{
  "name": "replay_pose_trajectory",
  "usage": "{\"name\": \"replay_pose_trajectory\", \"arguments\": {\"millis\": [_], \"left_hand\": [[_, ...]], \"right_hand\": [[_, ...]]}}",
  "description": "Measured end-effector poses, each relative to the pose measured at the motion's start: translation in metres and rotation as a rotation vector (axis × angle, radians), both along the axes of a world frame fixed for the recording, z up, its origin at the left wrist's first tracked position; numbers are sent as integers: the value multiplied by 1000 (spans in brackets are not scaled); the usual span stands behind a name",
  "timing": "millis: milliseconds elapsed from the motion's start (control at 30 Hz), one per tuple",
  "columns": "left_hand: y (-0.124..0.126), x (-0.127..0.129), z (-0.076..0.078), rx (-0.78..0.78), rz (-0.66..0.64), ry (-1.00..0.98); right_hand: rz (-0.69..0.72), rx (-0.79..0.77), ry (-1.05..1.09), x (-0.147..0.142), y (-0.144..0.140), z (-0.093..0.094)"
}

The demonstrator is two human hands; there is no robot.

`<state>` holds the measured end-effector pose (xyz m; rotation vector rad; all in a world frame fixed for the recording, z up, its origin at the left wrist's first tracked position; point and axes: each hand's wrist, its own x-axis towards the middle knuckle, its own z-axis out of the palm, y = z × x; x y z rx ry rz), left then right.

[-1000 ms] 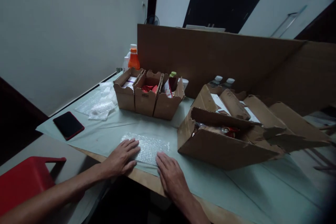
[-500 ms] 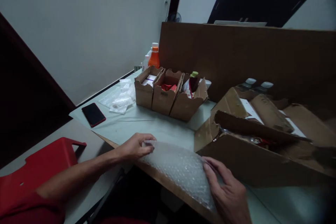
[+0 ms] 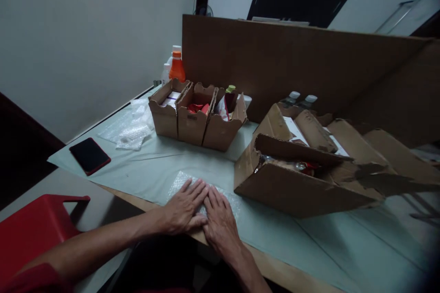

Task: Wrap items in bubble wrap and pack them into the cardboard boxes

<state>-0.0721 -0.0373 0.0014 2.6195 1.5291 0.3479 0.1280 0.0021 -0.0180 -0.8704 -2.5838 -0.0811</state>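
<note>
Both hands lie open and flat, palms down: left hand (image 3: 184,206) and right hand (image 3: 218,221) touch side by side on the clear bubble-wrap sheet (image 3: 182,180) at the table's near edge (image 3: 275,271), its long axis along that edge, directly beneath both hands alike.

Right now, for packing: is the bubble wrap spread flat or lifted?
Flat: bubble wrap lies on the table under both hands.
</note>
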Motion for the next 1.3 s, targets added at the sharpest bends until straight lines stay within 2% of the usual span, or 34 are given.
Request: {"name": "replay_pose_trajectory", "arguments": {"millis": [67, 167, 233, 300, 367, 433, 567, 667, 800, 867, 933, 1000, 1100, 1133, 1200, 1300], "left_hand": [[-2, -6, -5, -70, 53, 57], [-12, -26, -9, -73, 122, 74], [-16, -37, -8, -76, 122, 54], [-13, -45, -4, -68, 167, 20], [-2, -49, 1, -43, 266, -13], [15, -50, 6, -30, 376, -40], [38, -47, 10, -107, 464, -85], [39, -42, 13, -134, 448, -94], [44, -37, 34, -185, 403, -100], [59, -30, 48, -190, 356, -103], [83, -18, 58, -175, 295, -99], [109, -1, 61, -161, 228, -87], [132, 21, 50, -139, 147, -69], [131, 24, 44, -126, 132, -72], [113, 22, 33, -88, 88, -140], [55, 7, 26, -50, -74, -397]], "right_hand": [[-7, -10, -61, 14, -1, -8], [-93, 41, -85, 60, -3, -14], [-140, 75, -60, 89, -4, -12], [-179, 86, -21, 103, -3, -7], [-219, 75, 16, 100, 2, 0], [-242, 71, 31, 84, 9, 5], [-324, 79, -27, 46, 22, 9], [-365, -28, -12, 38, 22, 14], [-316, -389, 201, 48, 3, 28], [-334, -580, 351, 49, -12, 35], [-363, -695, 461, 45, -26, 36], [-375, -717, 501, 37, -37, 32], [-349, -651, 503, 29, -47, 20], [-339, -643, 504, 28, -48, 16], [-328, -698, 521, 30, -50, 14], [-318, -901, 609, 37, -50, 16]]}}
